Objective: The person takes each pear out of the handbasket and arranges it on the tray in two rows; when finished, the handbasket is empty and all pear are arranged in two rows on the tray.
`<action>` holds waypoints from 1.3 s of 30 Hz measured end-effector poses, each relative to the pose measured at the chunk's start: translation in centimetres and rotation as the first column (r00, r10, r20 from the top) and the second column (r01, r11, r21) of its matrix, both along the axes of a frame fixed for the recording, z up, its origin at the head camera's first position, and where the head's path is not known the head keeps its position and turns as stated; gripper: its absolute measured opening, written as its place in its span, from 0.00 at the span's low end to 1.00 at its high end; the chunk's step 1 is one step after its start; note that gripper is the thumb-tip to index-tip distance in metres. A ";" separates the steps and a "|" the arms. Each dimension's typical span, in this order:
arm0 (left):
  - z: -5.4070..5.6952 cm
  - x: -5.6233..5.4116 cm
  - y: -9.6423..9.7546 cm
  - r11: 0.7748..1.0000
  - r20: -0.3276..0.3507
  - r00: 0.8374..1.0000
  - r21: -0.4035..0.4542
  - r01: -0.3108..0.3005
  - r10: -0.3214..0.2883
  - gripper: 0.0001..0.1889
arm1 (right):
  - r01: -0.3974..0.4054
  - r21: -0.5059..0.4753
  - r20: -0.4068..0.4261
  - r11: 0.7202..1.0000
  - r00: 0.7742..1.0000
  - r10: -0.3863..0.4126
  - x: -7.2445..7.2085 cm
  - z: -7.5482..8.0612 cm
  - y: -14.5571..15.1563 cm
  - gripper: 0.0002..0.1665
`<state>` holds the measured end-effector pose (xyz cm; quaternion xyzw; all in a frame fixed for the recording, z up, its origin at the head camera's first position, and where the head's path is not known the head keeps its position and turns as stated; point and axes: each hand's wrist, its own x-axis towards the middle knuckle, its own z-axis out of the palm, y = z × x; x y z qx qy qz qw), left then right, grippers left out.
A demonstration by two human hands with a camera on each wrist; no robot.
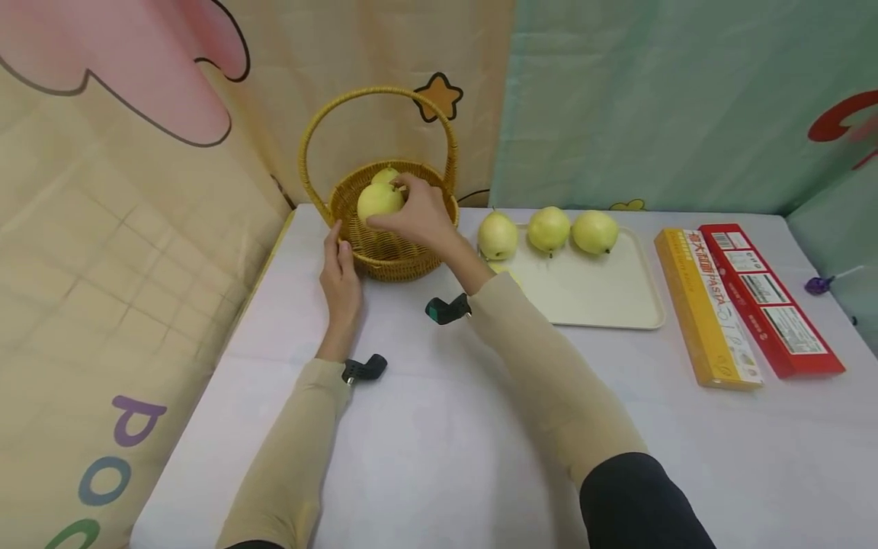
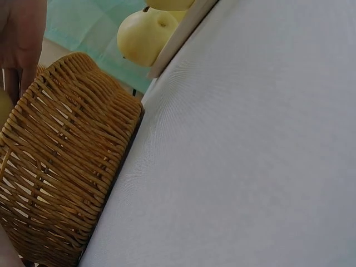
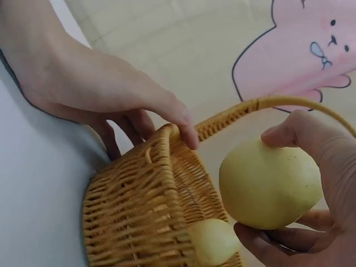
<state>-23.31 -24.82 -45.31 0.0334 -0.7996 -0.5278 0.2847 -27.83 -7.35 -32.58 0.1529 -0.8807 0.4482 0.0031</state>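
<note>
My right hand (image 1: 421, 212) holds a round yellow-green pear (image 3: 270, 183) over the wicker basket (image 1: 398, 268), thumb on one side and fingers on the other. Inside the basket lies another pear (image 3: 213, 242), partly hidden behind the held one in the head view. At the basket's near left side, my left hand (image 1: 341, 282) grips the rim; in the right wrist view one digit reaches over the edge while the other fingers lie along the outer wall. The basket's tall arched handle (image 1: 377, 90) stands upright.
Right of the basket, a cream tray (image 1: 604, 301) bears several pears (image 1: 549, 229), one mostly hidden by my right forearm. Farther right lie a yellow pasta box (image 1: 706, 305) and a red box (image 1: 771, 301). A small purple-wrapped item (image 1: 818, 285) is near the right edge. Printed curtains hang behind.
</note>
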 end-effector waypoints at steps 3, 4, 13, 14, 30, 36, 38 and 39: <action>-0.1 0.0 -0.2 1.000 -0.002 1.000 0.001 -0.001 0.001 0.25 | -0.013 -0.008 -0.023 1.000 1.000 0.013 0.8 0.2 1.5 0.44; -0.1 0.0 -0.2 1.000 -0.001 1.000 0.000 -0.002 0.002 0.25 | -0.019 -0.018 -0.031 1.000 0.999 0.019 1.0 0.2 2.1 0.44; -0.3 0.2 -0.3 1.000 -0.006 1.000 0.002 0.004 -0.004 0.25 | -0.024 -0.069 -0.014 0.997 1.000 0.023 3.5 1.2 8.4 0.42; -0.3 0.1 -0.3 1.000 -0.008 1.000 0.001 0.004 -0.004 0.25 | -0.021 -0.070 -0.013 0.997 1.000 0.021 3.8 1.3 9.1 0.41; 0.0 -0.1 -0.2 1.000 -0.016 1.000 0.007 0.010 -0.010 0.26 | 0.092 0.053 0.030 0.994 0.995 -0.093 7.8 -0.3 19.5 0.37; 0.1 0.1 0.0 1.000 -0.005 1.000 0.013 0.016 -0.016 0.26 | 0.098 0.181 0.104 0.979 0.987 -0.119 8.6 -1.5 22.6 0.45; 0.0 0.0 0.0 1.000 -0.010 1.000 0.014 0.019 -0.019 0.26 | 0.089 0.225 0.137 0.970 0.983 -0.122 8.8 -2.2 23.4 0.43; 0.0 0.0 0.0 1.000 -0.013 1.000 0.015 0.022 -0.022 0.26 | 0.082 0.244 0.153 0.966 0.981 -0.122 8.8 -2.5 23.8 0.41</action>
